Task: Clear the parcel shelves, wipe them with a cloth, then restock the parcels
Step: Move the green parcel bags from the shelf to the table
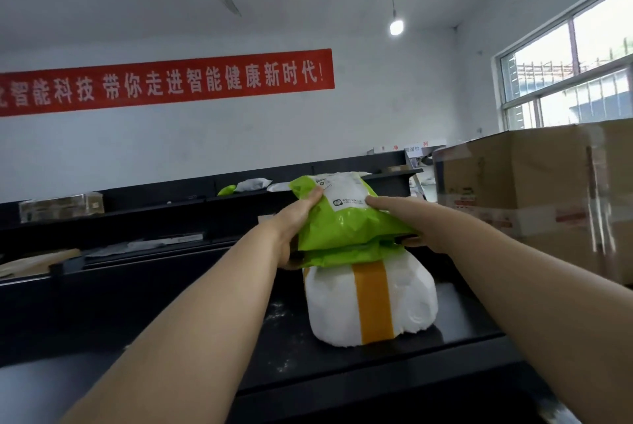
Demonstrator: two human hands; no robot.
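On the near shelf (274, 338), a box (534, 191) stood at the right, near a white parcel (335, 307) bound with yellow tape. A lower green parcel (339, 254) lay on its rounded top, with the green parcel (346, 218) above that. Both hands grasped the green parcel: the left hand (294, 218) pinched its left edge, thumb on top, and the right hand (394, 209) held its right side.

The soft white parcel looked a poor base. A pull on the slick film could likely drag the lower green parcel off, or tip the white one.

The box was cut off at the right edge. Fingers under the green parcel were hidden, so whether they also held the lower one could not be told. The label print was too small to read.
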